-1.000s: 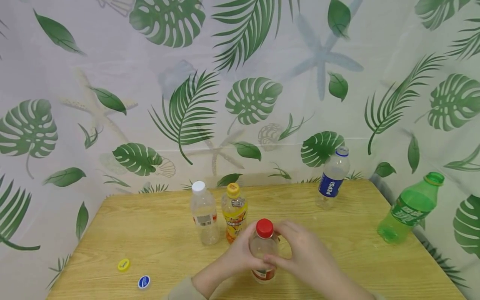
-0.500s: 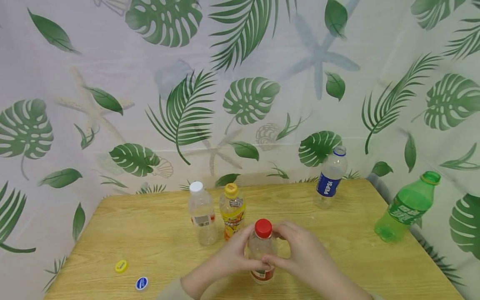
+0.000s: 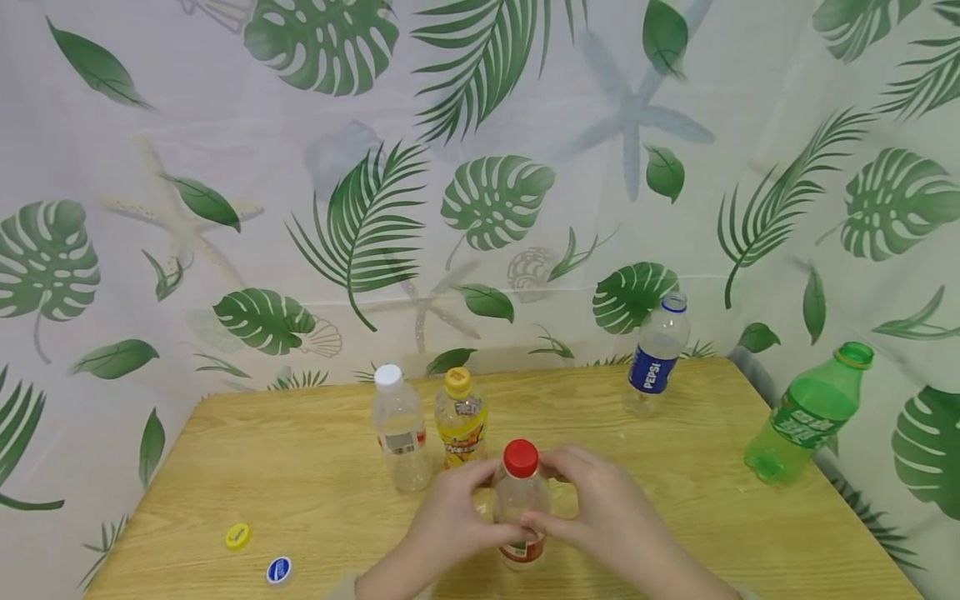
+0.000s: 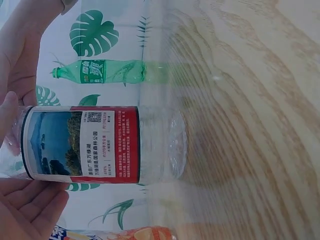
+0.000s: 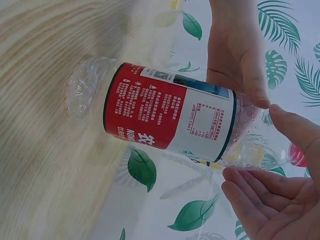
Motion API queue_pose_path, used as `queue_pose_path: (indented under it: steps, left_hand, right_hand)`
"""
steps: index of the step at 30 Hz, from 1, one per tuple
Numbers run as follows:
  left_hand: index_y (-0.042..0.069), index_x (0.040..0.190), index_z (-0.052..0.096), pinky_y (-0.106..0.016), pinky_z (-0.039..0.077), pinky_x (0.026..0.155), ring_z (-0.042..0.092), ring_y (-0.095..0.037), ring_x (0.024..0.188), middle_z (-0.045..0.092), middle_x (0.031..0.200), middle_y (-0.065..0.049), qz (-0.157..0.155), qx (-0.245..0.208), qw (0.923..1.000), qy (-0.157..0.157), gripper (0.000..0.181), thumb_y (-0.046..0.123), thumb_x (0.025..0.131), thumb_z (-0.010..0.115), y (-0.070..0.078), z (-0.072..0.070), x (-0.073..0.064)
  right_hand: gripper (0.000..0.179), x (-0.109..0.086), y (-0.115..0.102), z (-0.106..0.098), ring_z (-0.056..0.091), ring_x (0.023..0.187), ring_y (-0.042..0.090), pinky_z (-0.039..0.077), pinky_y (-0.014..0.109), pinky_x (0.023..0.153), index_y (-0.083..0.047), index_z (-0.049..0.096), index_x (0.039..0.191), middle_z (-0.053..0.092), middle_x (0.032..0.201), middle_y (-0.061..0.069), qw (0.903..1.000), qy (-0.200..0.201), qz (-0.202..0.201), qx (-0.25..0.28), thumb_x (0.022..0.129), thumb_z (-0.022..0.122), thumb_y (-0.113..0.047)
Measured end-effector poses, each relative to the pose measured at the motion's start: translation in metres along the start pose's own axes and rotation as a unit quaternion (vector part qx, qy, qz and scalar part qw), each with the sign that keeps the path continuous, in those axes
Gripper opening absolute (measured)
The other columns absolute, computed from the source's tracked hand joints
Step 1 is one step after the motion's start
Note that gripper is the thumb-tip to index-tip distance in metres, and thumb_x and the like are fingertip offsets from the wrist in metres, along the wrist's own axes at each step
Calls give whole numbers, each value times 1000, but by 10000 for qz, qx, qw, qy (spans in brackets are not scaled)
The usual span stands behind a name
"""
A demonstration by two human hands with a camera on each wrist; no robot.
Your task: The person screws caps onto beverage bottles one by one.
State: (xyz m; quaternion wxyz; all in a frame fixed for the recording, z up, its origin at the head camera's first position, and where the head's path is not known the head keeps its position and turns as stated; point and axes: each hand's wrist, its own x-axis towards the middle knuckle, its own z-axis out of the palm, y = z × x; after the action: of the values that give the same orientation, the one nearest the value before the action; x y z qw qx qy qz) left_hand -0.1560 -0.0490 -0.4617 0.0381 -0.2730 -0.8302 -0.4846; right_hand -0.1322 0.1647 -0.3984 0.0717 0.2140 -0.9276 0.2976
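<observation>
The left hand (image 3: 452, 514) has eased its palm outward; we see it and the right hand (image 3: 602, 504) loosely curled round the red-capped bottle (image 3: 520, 498) on the bench (image 3: 322, 492), obscuring the foot of the yellow-capped bottle (image 3: 461, 423) from above.

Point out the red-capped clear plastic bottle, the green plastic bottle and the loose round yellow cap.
Red-capped clear plastic bottle (image 3: 519, 501), head view: upper body.
Green plastic bottle (image 3: 807, 420), head view: label.
Loose round yellow cap (image 3: 237, 536), head view: face.
</observation>
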Motion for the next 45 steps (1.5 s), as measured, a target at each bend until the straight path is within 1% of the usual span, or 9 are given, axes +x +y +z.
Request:
queue_pose_path:
  steps: [3, 8, 13, 19, 23, 29, 35, 40, 45]
  left_hand:
    - [22, 128, 73, -34, 61, 99, 74, -5, 107, 80, 111, 11, -158, 71, 9998, -99, 54, 28, 80, 95, 2, -3, -2]
    - [20, 136, 69, -39, 61, 100, 73, -9, 113, 79, 120, 8, -272, 521, 9977, -331, 56, 30, 85, 92, 6, -10, -7]
    - [17, 136, 70, -37, 63, 97, 74, -15, 114, 79, 125, 1, -326, 645, 9969, -317, 57, 32, 85, 92, 9, -11, -11]
    - [15, 129, 75, -33, 63, 93, 77, -15, 109, 81, 119, 0, -420, 729, 9964, -36, 53, 33, 83, 93, 11, -10, -12]
    - [15, 126, 76, -30, 63, 90, 78, -14, 105, 82, 115, 1, -288, 952, 9949, 146, 51, 33, 82, 94, 12, -7, -11]
    - [13, 124, 77, -32, 64, 87, 79, -14, 101, 83, 110, 0, -71, 1182, 9918, 478, 48, 28, 81, 95, 11, -2, -9]
    - [12, 125, 76, -31, 64, 90, 79, -15, 104, 83, 113, -2, -175, 1179, 9902, 727, 46, 30, 85, 91, 11, 2, -1]
    - [9, 125, 76, -34, 65, 89, 80, -17, 103, 82, 114, -5, -167, 1367, 9857, 969, 45, 30, 88, 89, 11, 6, 4]
    - [7, 128, 74, -37, 65, 91, 79, -21, 106, 81, 118, -8, -163, 1297, 9850, 1124, 43, 23, 91, 87, 12, 10, 9]
  right_hand:
    - [46, -1, 1, 2, 74, 99, 15, 65, 33, 85, -18, 75, 116, 75, 111, -6, 9999, 90, -126, -15, 79, 96, -34]
    - [46, -2, 2, 4, 74, 98, 15, 65, 33, 84, -16, 76, 117, 76, 111, -4, 9995, 209, -256, 29, 79, 95, -33]
    - [46, -3, 2, 6, 73, 97, 13, 64, 32, 84, -16, 76, 117, 77, 111, -5, 9992, 309, -235, 27, 79, 96, -31]
    - [48, -3, 5, 5, 73, 95, 14, 64, 32, 82, -16, 76, 117, 77, 110, -5, 9989, 378, -266, -40, 78, 96, -36]
    - [49, -2, 7, 4, 73, 95, 15, 65, 34, 83, -16, 77, 116, 77, 110, -5, 9993, 352, -115, 40, 77, 97, -37]
    - [47, 2, 7, 2, 74, 98, 17, 65, 37, 87, -15, 77, 115, 78, 109, -3, 9989, 476, -21, -56, 76, 98, -32]
    - [46, 11, 9, -1, 75, 95, 19, 65, 39, 86, -10, 78, 114, 79, 105, 0, 9968, 778, -161, -50, 74, 98, -22]
    - [45, 18, 11, -4, 74, 95, 18, 65, 41, 86, -8, 77, 114, 79, 103, 1, 9958, 902, -103, -77, 76, 97, -22]
    - [45, 25, 15, -5, 76, 96, 22, 65, 43, 86, -5, 77, 114, 80, 104, 5, 9942, 1066, -170, -14, 77, 96, -21]
